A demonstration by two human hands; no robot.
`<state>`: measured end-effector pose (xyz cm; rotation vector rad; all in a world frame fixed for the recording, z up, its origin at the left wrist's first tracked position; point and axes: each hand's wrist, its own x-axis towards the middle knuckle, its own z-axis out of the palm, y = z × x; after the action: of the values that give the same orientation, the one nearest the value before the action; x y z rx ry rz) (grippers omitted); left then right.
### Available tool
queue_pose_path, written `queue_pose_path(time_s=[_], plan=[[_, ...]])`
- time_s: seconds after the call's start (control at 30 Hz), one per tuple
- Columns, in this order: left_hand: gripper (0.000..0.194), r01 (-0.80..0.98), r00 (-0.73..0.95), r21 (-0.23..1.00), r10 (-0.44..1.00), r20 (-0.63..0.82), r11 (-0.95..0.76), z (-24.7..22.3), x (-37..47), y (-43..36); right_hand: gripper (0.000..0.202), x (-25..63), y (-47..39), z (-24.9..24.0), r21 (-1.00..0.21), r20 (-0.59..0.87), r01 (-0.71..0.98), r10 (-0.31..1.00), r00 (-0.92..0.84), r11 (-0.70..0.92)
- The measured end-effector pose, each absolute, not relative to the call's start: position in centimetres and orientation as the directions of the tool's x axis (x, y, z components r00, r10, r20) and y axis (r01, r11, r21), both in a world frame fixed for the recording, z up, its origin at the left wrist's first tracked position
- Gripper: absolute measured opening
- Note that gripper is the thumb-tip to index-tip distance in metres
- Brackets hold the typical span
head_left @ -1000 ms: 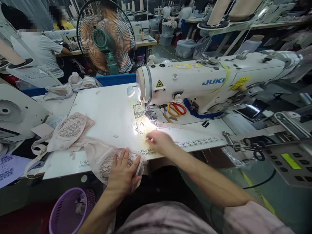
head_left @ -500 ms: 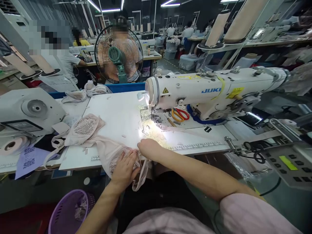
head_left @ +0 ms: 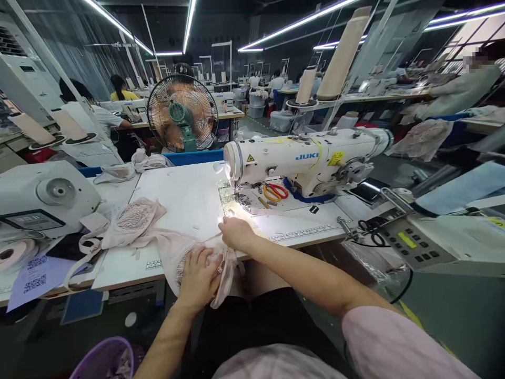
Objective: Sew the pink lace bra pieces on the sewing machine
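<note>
A pale pink bra with lace cups stretches across the left of the white sewing table to its front edge. My left hand rests on the nearer cup, fingers bent over the lace and thumb to the right, holding it at the table edge. Just to the right, my right hand is closed in a pinch on the bra's fabric edge; its fingertips hide the exact grip. A loose strap hangs below between the hands. Behind my right hand, the lit needle area of the white sewing machine stands close.
Yellow-and-red-handled scissors lie beneath the machine arm. More bra pieces sit at the table's back left. Another machine stands left, a control box right. A purple basket is on the floor; a fan stands beyond the table.
My view has tilted up and turned right, so the room appears shifted. My right hand has moved slightly away from me, toward the needle area, still pinching the fabric; my left hand stays on the cup.
</note>
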<state>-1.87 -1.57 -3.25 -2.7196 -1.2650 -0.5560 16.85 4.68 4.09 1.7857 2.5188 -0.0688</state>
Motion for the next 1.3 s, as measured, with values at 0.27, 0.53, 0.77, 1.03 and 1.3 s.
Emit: queue_pose_path(time_s=[0.27, 0.53, 0.77, 1.03, 1.3], plan=[[0.046, 0.676, 0.684, 0.194, 0.703, 0.196, -0.711, -2.3, -1.1, -1.8, 0.021, 18.3, 3.7, 3.4, -0.025, -0.007, 0.970, 0.970, -0.244, 0.244], [0.045, 0.597, 0.725, 0.219, 0.636, 0.265, -0.772, -1.4, -1.7, -1.4, 0.019, 14.6, 4.8, 1.8, -0.070, -0.046, 0.878, 0.878, -0.477, 0.473], [0.037, 0.745, 0.544, 0.034, 0.636, 0.547, -0.666, -4.5, -3.1, 1.2, 0.010, 14.1, 5.9, 0.4, -0.162, -0.065, 0.903, 0.909, -0.412, 0.398], [0.038, 0.743, 0.593, -0.082, 0.598, 0.538, -0.664, -5.3, -3.8, 1.3, 0.013, 20.9, 7.5, 1.1, -0.518, 0.079, 0.845, 0.976, 0.202, -0.132], [0.042, 0.728, 0.595, -0.035, 0.606, 0.528, -0.684, -5.2, -4.5, 1.1, 0.043, 24.7, -1.0, 2.3, -0.984, -0.015, 0.157, 0.928, 0.373, -0.079]])
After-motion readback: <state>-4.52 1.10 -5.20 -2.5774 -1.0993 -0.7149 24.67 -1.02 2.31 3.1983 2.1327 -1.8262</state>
